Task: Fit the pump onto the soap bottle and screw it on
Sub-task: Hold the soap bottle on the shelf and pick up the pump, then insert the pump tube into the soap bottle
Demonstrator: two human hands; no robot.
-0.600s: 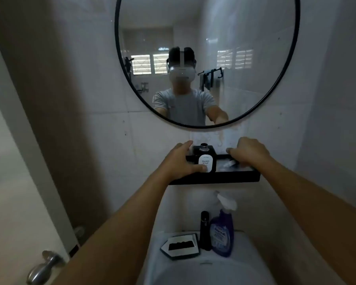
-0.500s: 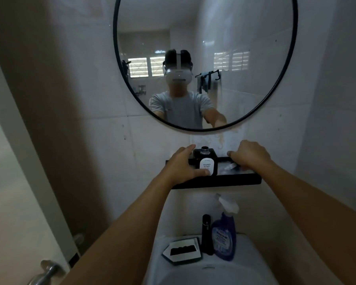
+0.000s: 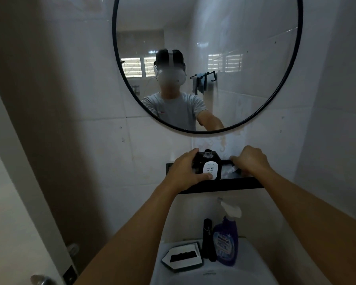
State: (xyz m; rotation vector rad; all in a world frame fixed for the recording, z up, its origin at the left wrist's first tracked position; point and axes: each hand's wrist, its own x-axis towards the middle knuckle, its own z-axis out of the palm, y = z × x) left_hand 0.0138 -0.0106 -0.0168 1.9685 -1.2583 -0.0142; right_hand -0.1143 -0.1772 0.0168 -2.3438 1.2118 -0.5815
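Observation:
A dark square soap bottle (image 3: 209, 161) with a white "HAND SOAP" label stands on a black wall shelf (image 3: 224, 185); its threaded neck is bare, with no pump on it. My left hand (image 3: 186, 171) wraps around the bottle's left side, thumb across the label's lower edge. My right hand (image 3: 250, 161) reaches into the shelf to the right of the bottle, fingers curled down over a pale object (image 3: 229, 170) that is mostly hidden. Whether that object is the pump, I cannot tell.
A round black-framed mirror (image 3: 284, 79) hangs just above the shelf. Below on the white sink (image 3: 253, 270) stand a purple spray bottle (image 3: 226, 243), a slim black bottle (image 3: 207, 239) and a black-and-white soap dish (image 3: 183, 258). A door handle (image 3: 40, 279) is at the lower left.
The view has tilted up a little, so the shelf sits lower in frame. Both hands stay where they were, left on the bottle, right in the shelf.

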